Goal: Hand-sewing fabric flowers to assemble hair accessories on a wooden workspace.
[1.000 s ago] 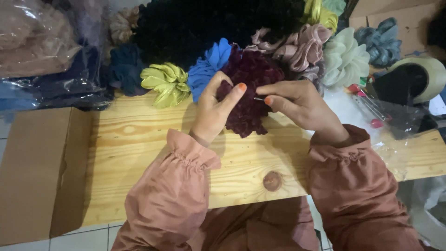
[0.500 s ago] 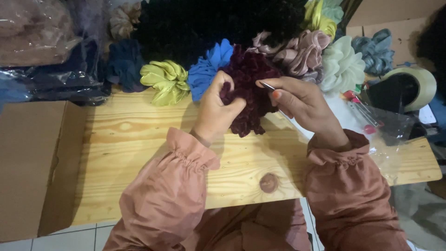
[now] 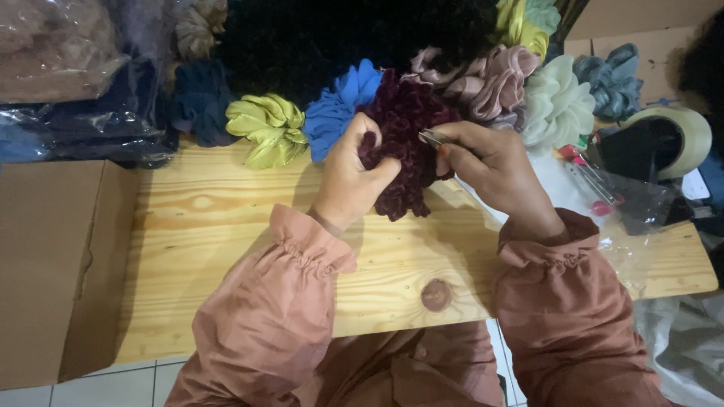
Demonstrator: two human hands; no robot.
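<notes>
Our left hand has a closed grip on the maroon scrunchie above the worktop. Our right hand pinches a thin metal tool against its folds.

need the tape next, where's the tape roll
The tape roll sits at the table's far right edge, beside the grey-blue scrunchie.

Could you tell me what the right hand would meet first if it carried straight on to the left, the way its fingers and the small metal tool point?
Probably the dark red scrunchie: the right hand holds its metal tool right against it.
</notes>
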